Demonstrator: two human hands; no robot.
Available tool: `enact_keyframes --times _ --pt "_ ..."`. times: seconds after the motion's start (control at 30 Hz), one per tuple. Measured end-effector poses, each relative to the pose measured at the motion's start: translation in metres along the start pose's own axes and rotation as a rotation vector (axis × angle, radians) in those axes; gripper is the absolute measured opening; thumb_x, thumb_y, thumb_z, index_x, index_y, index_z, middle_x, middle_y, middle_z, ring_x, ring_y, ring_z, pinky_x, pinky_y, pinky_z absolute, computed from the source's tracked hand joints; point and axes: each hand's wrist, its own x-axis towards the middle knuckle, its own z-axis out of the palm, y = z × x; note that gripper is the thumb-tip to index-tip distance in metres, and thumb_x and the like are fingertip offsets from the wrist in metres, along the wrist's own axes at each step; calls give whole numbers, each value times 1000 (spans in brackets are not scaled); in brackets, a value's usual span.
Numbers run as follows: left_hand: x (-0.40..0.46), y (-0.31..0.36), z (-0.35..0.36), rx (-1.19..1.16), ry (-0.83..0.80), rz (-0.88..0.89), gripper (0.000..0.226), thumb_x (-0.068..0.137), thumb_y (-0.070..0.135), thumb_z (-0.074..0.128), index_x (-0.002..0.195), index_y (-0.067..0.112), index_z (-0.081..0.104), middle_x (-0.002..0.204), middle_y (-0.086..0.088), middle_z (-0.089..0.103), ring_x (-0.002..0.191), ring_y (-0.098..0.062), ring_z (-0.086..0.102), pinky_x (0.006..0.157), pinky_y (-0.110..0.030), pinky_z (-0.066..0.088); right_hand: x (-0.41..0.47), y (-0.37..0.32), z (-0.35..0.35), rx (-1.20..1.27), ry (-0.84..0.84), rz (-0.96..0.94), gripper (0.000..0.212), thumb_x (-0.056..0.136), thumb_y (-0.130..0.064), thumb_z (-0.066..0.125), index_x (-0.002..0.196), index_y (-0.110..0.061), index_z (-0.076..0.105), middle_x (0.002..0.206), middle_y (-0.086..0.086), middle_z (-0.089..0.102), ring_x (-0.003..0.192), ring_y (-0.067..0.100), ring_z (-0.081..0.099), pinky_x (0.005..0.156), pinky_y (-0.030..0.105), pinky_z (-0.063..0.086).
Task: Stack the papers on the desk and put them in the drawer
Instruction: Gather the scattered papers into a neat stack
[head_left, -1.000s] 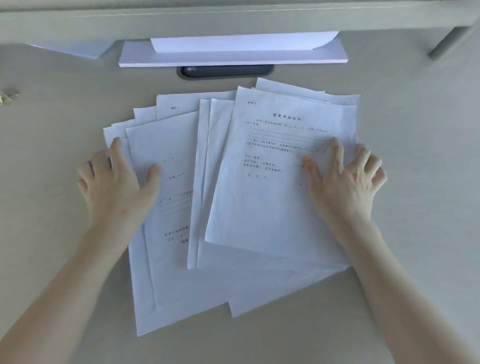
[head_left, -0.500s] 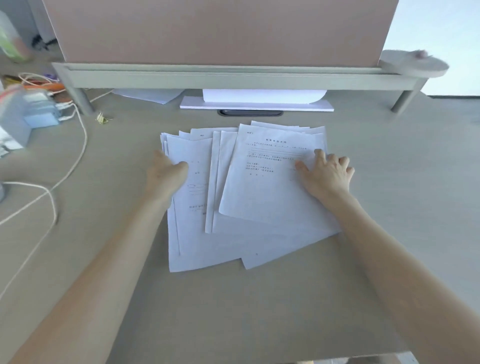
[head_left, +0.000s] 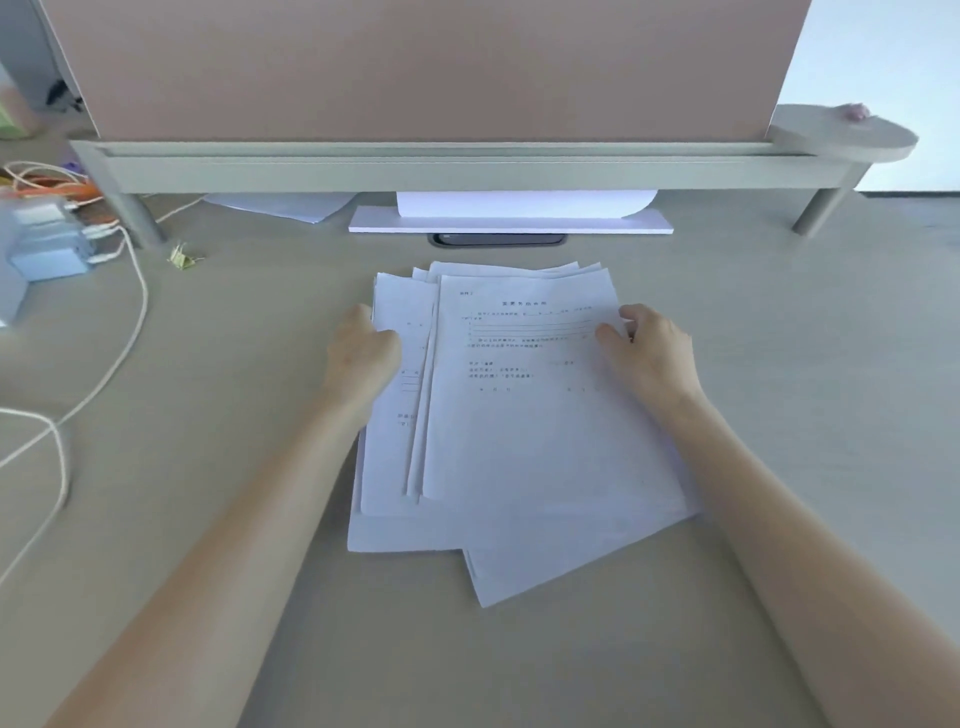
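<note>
Two bare forearms are seen, sleeveless to the frame edge; no rings or watch are worn on the left hand (head_left: 363, 353) or right hand (head_left: 652, 353).

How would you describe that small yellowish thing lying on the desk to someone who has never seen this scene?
Start at the long grey shelf that spans the back of the desk, and find its left leg. Just right of that leg's foot, a small yellow-green clip lies on the bare desk. It is the only small coloured thing there, apart from the white cable on its left and the papers on its right.

An office: desk (head_left: 779, 364) with partition screen (head_left: 415, 67), printed papers (head_left: 519, 441) (forms, apparently), charger cables (head_left: 130, 322).
</note>
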Motion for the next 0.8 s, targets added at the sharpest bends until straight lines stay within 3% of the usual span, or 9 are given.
enact_keyframes --times 0.1,0.17,0.23,0.33,0.47,0.57,0.67,0.73,0.8 --pt "4 1 0 -35 -36 6 27 90 17 45 115 10 53 102 -5 51 81 -21 43 62 -32 34 -2 7 -4 -135 14 -46 34 98 -30 50 113 -2 62 93 13 66 104 42 57 77 38 40" --pt "2 -1 -3 -28 -43 10 25 90 18 47 113 10 55 99 -5 51 80 -21 44 63 -32 35 -8 10 -11 -261 23 -26 27 96 -29 50 80 -7 54 83 14 60 89 39 55 62 37 37" --pt "-6 -6 -3 -28 -31 27 24 88 17 48 107 4 56 91 -4 51 75 -20 44 60 -30 34 -18 6 -16 -338 33 -7 36 95 -27 50 64 -11 41 71 10 52 75 36 52 53 34 31" --pt "-23 -9 7 26 16 78 19 88 14 47 101 5 57 81 0 54 69 -21 48 53 -29 34 -33 -6 -16 -440 7 -18 38 96 -27 49 63 -10 42 64 5 44 70 34 49 59 33 35" --pt "-32 -2 18 51 31 134 22 89 18 49 109 9 56 95 -8 64 82 -26 59 58 -32 40 -44 -23 -12 -424 -44 -80 31 98 -31 48 80 -7 57 78 10 50 75 33 48 66 34 40" --pt "-34 7 19 -5 15 94 30 89 19 54 119 14 53 95 0 62 89 -26 60 63 -32 42 -46 -23 -10 -372 -58 -89 34 97 -32 48 71 -10 47 71 8 50 73 34 50 63 34 40" --pt "-37 11 16 -162 -29 -2 27 88 18 60 115 16 55 97 2 64 83 -19 62 60 -29 43 -44 -18 -8 -249 -31 -86 39 93 -27 50 62 -13 31 58 5 39 66 34 44 53 34 32" --pt "-40 10 13 -260 -86 -77 21 88 15 62 108 18 58 97 1 67 80 -16 64 59 -29 45 -43 -16 -5 -128 -18 -78 32 91 -23 50 65 -10 37 57 6 40 65 34 40 51 34 28" --pt "-41 7 10 -320 -132 -101 29 86 11 63 114 18 60 103 -2 71 86 -21 69 67 -32 52 -44 -15 -1 6 -10 -70 20 90 -18 51 76 -3 54 63 12 54 68 38 48 53 37 39"
